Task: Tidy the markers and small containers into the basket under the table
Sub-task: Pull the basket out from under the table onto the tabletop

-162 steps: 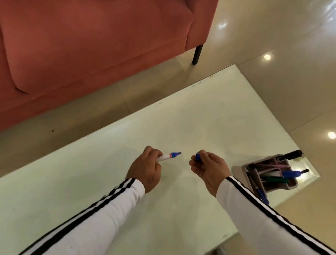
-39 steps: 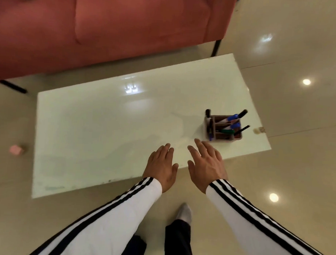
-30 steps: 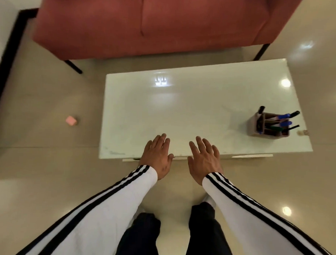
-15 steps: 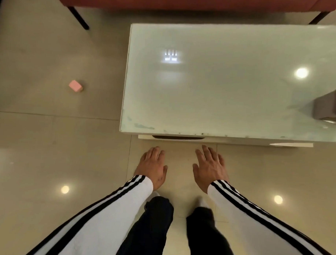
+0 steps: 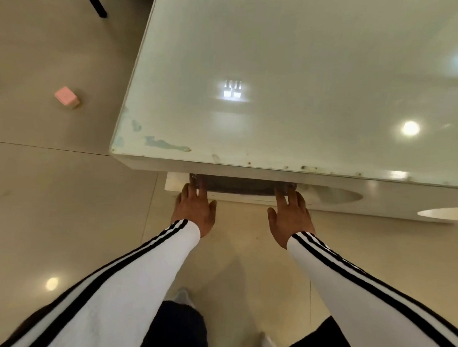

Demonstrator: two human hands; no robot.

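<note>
A grey basket [image 5: 241, 185] sits on the white lower shelf [image 5: 382, 203] under the glossy white table [image 5: 292, 51]; only its front rim shows below the table edge. My left hand [image 5: 194, 211] reaches to the basket's left front corner with its fingertips on the rim and the thumb spread. My right hand [image 5: 290, 218] does the same at the right front corner. Neither hand holds anything, and the fingers are not closed around the rim. The marker holder and the markers are out of view.
A small pink block [image 5: 66, 97] lies on the tiled floor left of the table. A black sofa leg [image 5: 95, 2] stands at the top left. My legs and feet are below my arms at the bottom edge.
I have bent down closer to the table. Both hands moved forward and apart, from hovering over the floor to touching the basket's front corners. The marker holder has left the view.
</note>
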